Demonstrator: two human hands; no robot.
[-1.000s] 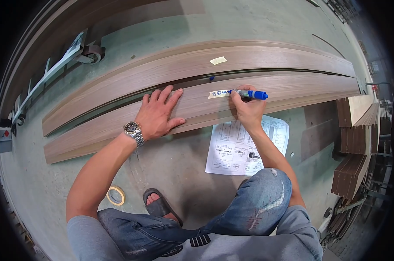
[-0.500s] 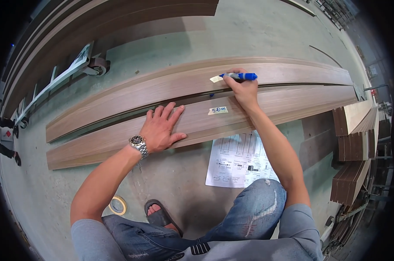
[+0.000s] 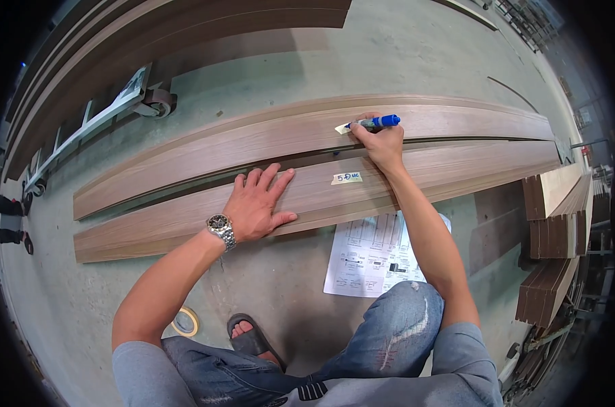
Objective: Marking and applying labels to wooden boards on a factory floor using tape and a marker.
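Two long wood-grain boards lie side by side across the floor with a dark gap between them. My left hand [image 3: 258,202] rests with fingers spread on the nearer board [image 3: 307,192], a metal watch [image 3: 220,229] on its wrist. In my right hand [image 3: 383,144] is a blue marker pen [image 3: 383,121], its tip against a small piece of pale tape [image 3: 342,128] on the farther board [image 3: 266,141]. Another strip of tape [image 3: 347,178], with blue handwriting, is stuck on the nearer board. My fingers partly hide the marker's barrel.
Printed drawing sheets [image 3: 361,261] lie on the floor by my knee. A roll of tape [image 3: 185,321] sits near my sandalled foot [image 3: 253,338]. Stacked boards [image 3: 550,237] stand at the right. A wheeled cart [image 3: 110,112] carries long boards at upper left; another person's legs [image 3: 10,220] show at far left.
The marker has tilted slightly in my right hand, its tip still at the tape on the farther board. My left hand stays spread in place; the whole view has shifted a little.
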